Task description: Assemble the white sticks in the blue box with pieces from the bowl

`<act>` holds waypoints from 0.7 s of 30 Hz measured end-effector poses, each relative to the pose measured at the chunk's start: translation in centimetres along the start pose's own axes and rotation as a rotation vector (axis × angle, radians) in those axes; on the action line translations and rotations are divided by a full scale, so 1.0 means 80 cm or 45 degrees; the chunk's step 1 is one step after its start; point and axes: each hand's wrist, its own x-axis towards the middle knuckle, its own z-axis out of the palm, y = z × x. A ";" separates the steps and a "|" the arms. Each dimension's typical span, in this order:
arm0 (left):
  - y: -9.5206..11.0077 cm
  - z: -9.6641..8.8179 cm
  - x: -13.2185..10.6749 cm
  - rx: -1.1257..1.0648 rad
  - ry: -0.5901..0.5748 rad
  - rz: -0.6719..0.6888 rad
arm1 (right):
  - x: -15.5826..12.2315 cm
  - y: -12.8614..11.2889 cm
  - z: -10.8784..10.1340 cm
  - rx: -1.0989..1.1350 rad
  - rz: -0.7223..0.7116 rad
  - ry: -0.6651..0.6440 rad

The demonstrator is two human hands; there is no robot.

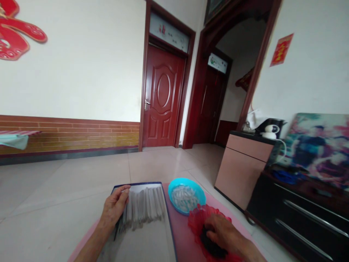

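Left hand point(114, 205), fingers loosely curled, touches the pale strips point(144, 207) ranked across a blue-rimmed tray point(136, 184); any grip is unclear. Beyond the tray's right rim, on a pink mat point(181, 236), stand a turquoise bowl point(202, 193) of pale pieces point(184, 198) and a red dish point(196, 220). Right hand point(220, 233), fingers bent, rests on a dark clump point(211, 245) in the dish; any grip is unclear.

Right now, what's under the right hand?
The right hand rests on a dark clump, material unclear, lying in a red plastic dish. The hand covers the clump's top, so whatever lies beneath the palm can't be seen.
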 end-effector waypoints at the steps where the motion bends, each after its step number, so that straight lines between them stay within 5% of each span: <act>1: 0.000 0.000 0.000 -0.032 -0.055 -0.016 | 0.001 0.001 0.005 -0.018 0.007 0.010; 8: 0.000 0.004 -0.003 -0.166 -0.205 -0.059 | 0.005 0.037 0.029 -0.003 -0.009 0.092; 11: 0.006 0.007 -0.007 -0.195 -0.258 -0.070 | 0.027 0.019 0.013 0.072 0.048 0.130; 16: 0.011 0.010 -0.011 -0.180 -0.253 -0.092 | 0.090 -0.113 -0.008 0.614 -0.102 0.218; 18: 0.007 0.009 -0.010 -0.190 -0.260 -0.069 | 0.120 -0.177 0.003 0.937 -0.122 0.200; 21: -0.002 0.008 -0.007 -0.211 -0.276 -0.015 | 0.158 -0.250 0.037 1.464 0.088 0.147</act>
